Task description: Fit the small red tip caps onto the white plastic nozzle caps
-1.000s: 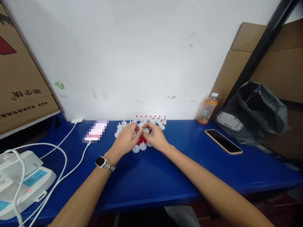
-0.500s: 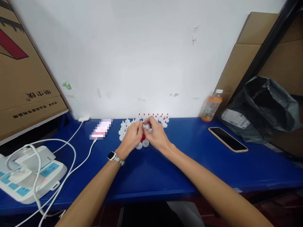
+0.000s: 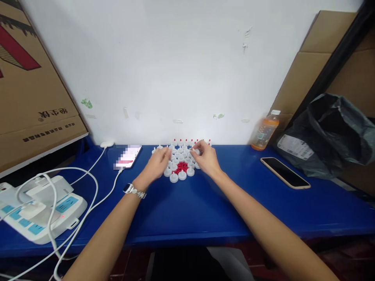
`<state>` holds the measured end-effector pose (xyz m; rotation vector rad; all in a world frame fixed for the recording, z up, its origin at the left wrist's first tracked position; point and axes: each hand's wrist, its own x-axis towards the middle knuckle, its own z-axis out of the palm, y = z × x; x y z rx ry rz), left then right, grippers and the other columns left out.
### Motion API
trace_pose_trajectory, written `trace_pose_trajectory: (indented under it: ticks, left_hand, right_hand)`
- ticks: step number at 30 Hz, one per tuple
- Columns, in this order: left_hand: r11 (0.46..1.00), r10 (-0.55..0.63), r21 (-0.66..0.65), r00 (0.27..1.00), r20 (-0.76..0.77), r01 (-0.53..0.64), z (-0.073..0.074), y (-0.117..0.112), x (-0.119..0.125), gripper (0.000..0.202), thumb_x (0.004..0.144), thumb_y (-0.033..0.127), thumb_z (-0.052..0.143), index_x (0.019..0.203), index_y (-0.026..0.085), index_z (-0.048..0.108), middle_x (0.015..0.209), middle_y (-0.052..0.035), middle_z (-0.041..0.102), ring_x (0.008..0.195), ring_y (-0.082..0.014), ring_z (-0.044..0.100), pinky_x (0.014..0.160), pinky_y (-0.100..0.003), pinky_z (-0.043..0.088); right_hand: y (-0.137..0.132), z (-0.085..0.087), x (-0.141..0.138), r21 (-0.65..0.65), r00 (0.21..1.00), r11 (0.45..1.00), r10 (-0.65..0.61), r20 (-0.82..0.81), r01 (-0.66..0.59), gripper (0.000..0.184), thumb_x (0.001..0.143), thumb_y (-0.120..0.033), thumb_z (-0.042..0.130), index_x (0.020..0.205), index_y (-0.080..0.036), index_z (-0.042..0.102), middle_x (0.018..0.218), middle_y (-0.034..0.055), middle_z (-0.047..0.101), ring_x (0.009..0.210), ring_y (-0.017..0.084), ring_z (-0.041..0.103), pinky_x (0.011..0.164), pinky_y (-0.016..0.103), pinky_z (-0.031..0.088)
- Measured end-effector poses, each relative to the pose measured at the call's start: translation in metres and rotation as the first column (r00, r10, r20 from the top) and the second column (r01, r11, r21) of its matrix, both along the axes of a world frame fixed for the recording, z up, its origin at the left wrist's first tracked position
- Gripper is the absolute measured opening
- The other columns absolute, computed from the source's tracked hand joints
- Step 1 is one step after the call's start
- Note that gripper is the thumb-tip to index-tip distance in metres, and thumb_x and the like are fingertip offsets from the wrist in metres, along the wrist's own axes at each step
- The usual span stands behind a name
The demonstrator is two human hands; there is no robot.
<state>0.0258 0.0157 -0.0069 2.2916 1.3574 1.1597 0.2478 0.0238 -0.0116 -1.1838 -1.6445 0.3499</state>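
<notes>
Many white nozzle caps (image 3: 182,175) stand in a cluster on the blue table, spouts up. Among them lies a pile of small red tips (image 3: 182,168). Along the back, a row of caps carries red tips (image 3: 186,140) on the spouts. My right hand (image 3: 206,158) is over the right side of the cluster, thumb and fingers pinching a white cap (image 3: 195,151). At the cluster's left side is my left hand (image 3: 158,162), fingers curled together and slightly blurred; what they hold, if anything, is hidden. A watch (image 3: 129,188) is on the left wrist.
On the left lie a power strip (image 3: 68,207) with white cables and a charging phone (image 3: 129,156). To the right are another phone (image 3: 284,172), an orange drink bottle (image 3: 265,130) and a black plastic bag (image 3: 331,136). A white wall (image 3: 181,70) borders the table's back.
My hands were together over the cluster and have come apart, the left going left and the right going right with a white cap. The red pile now shows more fully.
</notes>
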Motion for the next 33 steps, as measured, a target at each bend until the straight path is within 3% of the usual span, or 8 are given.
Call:
trace_pose_trajectory:
  ticks: [3,5,7,10,15,19,25,33]
  left_hand:
    - [0.995,-0.084,0.026,0.971,-0.222,0.092,-0.009,-0.002,0.012,0.036,0.1,0.045,0.04,0.092,0.022,0.066,0.089,-0.0046,0.061,0.089,-0.0216,0.053,0.087,-0.037,0.043]
    - [0.995,-0.088,0.019,0.957,-0.275,0.097,-0.012,-0.002,0.016,0.039,0.101,0.047,0.038,0.103,0.024,0.07,0.096,-0.0059,0.061,0.094,-0.0229,0.053,0.091,-0.039,0.042]
    - [0.996,-0.08,0.007,0.955,-0.285,0.086,-0.013,-0.001,0.012,0.044,0.102,0.049,0.035,0.105,0.024,0.071,0.097,-0.0067,0.061,0.095,-0.0235,0.053,0.092,-0.04,0.042]
    - [0.998,-0.059,-0.014,0.965,-0.255,0.058,-0.011,0.002,0.002,0.048,0.102,0.05,0.032,0.102,0.022,0.071,0.095,-0.007,0.061,0.094,-0.0236,0.053,0.093,-0.042,0.041]
    - [0.999,0.009,-0.027,0.957,-0.291,-0.018,-0.008,0.002,-0.003,0.046,0.102,0.05,0.035,0.091,0.022,0.069,0.09,-0.0062,0.06,0.092,-0.0242,0.052,0.088,-0.041,0.04]
    - [0.998,0.029,-0.038,0.947,-0.32,-0.043,-0.008,0.0,-0.001,0.043,0.101,0.048,0.038,0.086,0.021,0.068,0.091,-0.0065,0.06,0.092,-0.0245,0.052,0.081,-0.039,0.04]
    - [0.999,0.013,-0.035,0.947,-0.32,-0.026,-0.009,0.0,-0.002,0.043,0.101,0.05,0.039,0.089,0.021,0.069,0.095,-0.0067,0.062,0.092,-0.0242,0.053,0.081,-0.039,0.04]
    - [0.999,-0.002,-0.032,0.947,-0.323,-0.009,-0.009,-0.002,-0.001,0.043,0.101,0.048,0.039,0.092,0.02,0.07,0.095,-0.0075,0.063,0.094,-0.0256,0.052,0.083,-0.041,0.041]
  right_hand:
    - [0.0,-0.003,-0.01,-0.009,0.998,0.998,0.069,0.007,-0.069,0.006,0.079,-0.026,0.063,0.083,-0.022,0.064,0.093,0.0022,0.068,0.09,0.019,0.062,0.083,0.033,0.047]
    - [0.0,-0.005,-0.012,0.041,0.999,0.999,0.012,0.034,-0.014,0.009,0.077,-0.029,0.067,0.082,-0.021,0.068,0.097,0.0045,0.066,0.097,0.022,0.06,0.087,0.035,0.046]
    - [0.002,-0.007,-0.008,0.054,0.998,0.998,-0.045,0.044,0.042,0.012,0.077,-0.031,0.069,0.081,-0.02,0.071,0.088,0.0046,0.064,0.092,0.022,0.059,0.086,0.036,0.046]
    - [0.011,-0.009,0.0,-0.027,1.0,0.999,0.026,0.001,-0.026,0.016,0.08,-0.033,0.066,0.082,-0.018,0.072,0.074,0.0017,0.064,0.072,0.018,0.058,0.073,0.031,0.046]
    - [0.053,-0.006,-0.005,-0.069,0.997,0.995,0.072,0.003,-0.072,0.013,0.08,-0.025,0.064,0.083,-0.015,0.073,0.074,0.003,0.071,0.071,0.016,0.063,0.07,0.026,0.047]
    - [0.102,0.001,-0.024,-0.139,0.987,0.99,0.038,0.156,-0.016,0.014,0.081,-0.017,0.061,0.087,-0.014,0.073,0.081,0.0061,0.074,0.074,0.015,0.067,0.071,0.024,0.049]
    - [0.15,0.003,-0.052,-0.217,0.811,0.974,0.073,0.58,0.067,0.02,0.082,-0.017,0.061,0.095,-0.014,0.075,0.098,0.0113,0.076,0.088,0.019,0.069,0.079,0.025,0.05]
    - [0.159,0.018,-0.062,-0.341,0.693,0.94,0.246,0.678,-0.001,0.014,0.076,-0.015,0.065,0.08,-0.013,0.079,0.08,0.0074,0.077,0.077,0.018,0.069,0.07,0.022,0.049]
